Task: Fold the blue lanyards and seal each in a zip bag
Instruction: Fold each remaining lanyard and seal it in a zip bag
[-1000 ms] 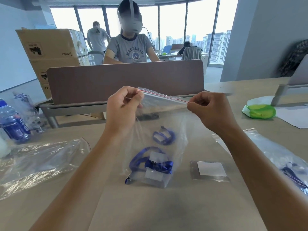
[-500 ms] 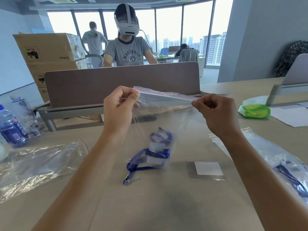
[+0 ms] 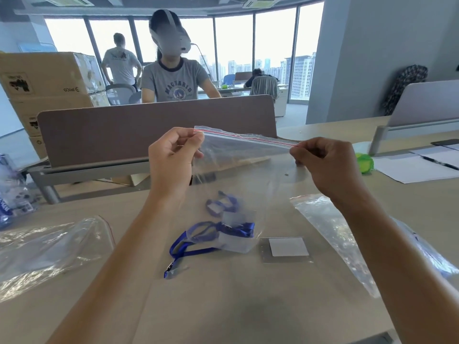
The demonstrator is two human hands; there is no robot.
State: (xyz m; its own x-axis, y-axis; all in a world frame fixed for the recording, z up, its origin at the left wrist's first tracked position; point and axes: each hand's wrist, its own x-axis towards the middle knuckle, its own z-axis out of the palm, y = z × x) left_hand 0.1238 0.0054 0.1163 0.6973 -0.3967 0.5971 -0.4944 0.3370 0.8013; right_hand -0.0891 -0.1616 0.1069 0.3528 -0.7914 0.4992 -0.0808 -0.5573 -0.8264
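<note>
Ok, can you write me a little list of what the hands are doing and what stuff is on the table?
left hand: pinches the left end of the zip bag's top strip
right hand: pinches the right end of the same strip
zip bag: clear, red line along the top, held up above the table
blue lanyard: seen through the bag; whether inside it or on the table behind, cannot tell
badge sleeve: flat on the table, white card inside
other bags: clear, crumpled, lying at the left
green thing: on the table, far right

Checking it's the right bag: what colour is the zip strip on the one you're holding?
Red, along the top edge of the zip bag, clearest in the head view.
</note>
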